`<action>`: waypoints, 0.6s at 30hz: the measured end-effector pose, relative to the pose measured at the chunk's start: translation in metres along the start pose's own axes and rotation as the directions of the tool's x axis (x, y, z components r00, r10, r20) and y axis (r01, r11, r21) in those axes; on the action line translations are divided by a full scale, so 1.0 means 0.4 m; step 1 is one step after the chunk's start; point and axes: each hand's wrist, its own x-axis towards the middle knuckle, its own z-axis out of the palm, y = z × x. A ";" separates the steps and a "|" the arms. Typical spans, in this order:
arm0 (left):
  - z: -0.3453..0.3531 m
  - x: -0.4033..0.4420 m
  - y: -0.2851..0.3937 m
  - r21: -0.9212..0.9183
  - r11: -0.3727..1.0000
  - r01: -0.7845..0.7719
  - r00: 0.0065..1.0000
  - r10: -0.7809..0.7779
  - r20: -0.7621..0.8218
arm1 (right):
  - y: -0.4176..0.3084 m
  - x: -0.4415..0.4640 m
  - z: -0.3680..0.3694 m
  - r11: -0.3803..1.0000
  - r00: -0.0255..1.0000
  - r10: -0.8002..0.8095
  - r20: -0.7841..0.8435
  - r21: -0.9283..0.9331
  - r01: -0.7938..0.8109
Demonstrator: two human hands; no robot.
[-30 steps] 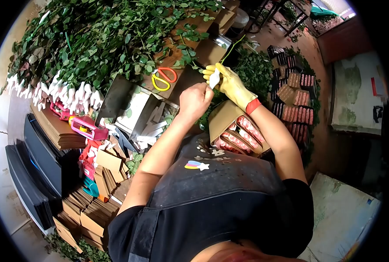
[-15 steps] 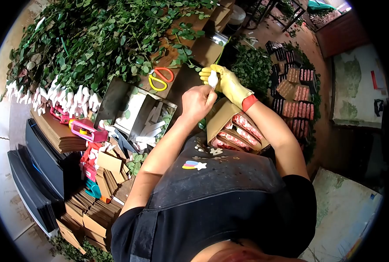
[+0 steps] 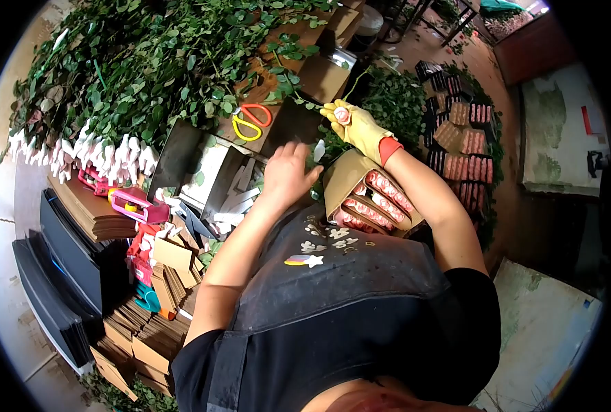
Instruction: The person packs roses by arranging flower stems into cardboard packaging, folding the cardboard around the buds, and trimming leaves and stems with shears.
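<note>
At one o'clock, a pale-pink, green-stemmed rose (image 3: 342, 116) is being gripped by the yellow-gloved right hand (image 3: 362, 130); it could be getting bruised by overtightening. At eleven, the bare left hand (image 3: 288, 173) is being held open.

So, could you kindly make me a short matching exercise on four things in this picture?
Column one
1. Rose
2. Scissors
3. Left hand
4. Glove

Column two
A. Bare, without a glove
B. Yellow, with a red cuff
C. Pale pink, in the right hand
D. One loop orange, the other yellow

Pairs: 1-C, 2-D, 3-A, 4-B
</note>
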 end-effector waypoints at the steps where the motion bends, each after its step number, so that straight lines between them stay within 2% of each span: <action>1: 0.016 0.024 -0.007 -0.065 0.994 -0.089 0.987 0.080 -0.140 | -0.003 -0.009 0.022 1.000 1.000 0.000 -0.014 -0.027 0.000; 3: 0.014 0.086 0.011 -0.133 0.953 -0.271 0.906 0.206 -0.369 | -0.002 -0.043 0.066 0.997 0.999 0.002 -0.053 -0.077 -0.006; 4: 0.014 0.112 0.022 -0.121 0.951 -0.283 0.895 0.217 -0.389 | 0.031 0.019 0.038 0.998 0.999 -0.012 -0.032 0.054 0.014; 5: 0.016 0.134 0.031 -0.108 0.949 -0.295 0.884 0.229 -0.408 | 0.039 0.077 -0.036 1.000 0.957 0.004 0.291 -0.013 -0.001; 7: 0.035 0.170 0.025 -0.109 0.943 -0.314 0.873 0.241 -0.424 | 0.024 0.006 0.017 0.985 0.991 -0.004 0.131 -0.169 0.026; 9: 0.068 0.193 0.004 -0.112 0.932 -0.346 0.882 0.282 -0.377 | 0.019 0.006 0.029 0.985 0.998 -0.002 0.058 -0.173 0.012; 10: 0.067 0.191 0.015 -0.121 0.936 -0.332 0.873 0.256 -0.416 | 0.017 -0.001 0.036 0.985 1.000 0.000 0.020 -0.172 0.003; 13: 0.072 0.184 0.016 -0.193 0.932 -0.305 0.866 0.187 -0.464 | 0.012 -0.027 0.044 0.993 0.997 0.049 0.059 -0.111 -0.042; 14: 0.071 0.184 0.016 -0.157 0.939 -0.307 0.855 0.200 -0.478 | 0.019 -0.014 0.032 0.995 0.990 0.068 0.120 -0.083 -0.058; 17: 0.063 0.186 0.015 -0.083 0.943 -0.322 0.829 0.239 -0.507 | 0.034 0.069 -0.017 0.977 0.990 0.103 0.094 -0.198 -0.082; 18: 0.061 0.187 0.015 -0.080 0.939 -0.335 0.826 0.252 -0.504 | 0.046 0.105 -0.034 0.986 0.985 0.106 0.137 -0.139 -0.087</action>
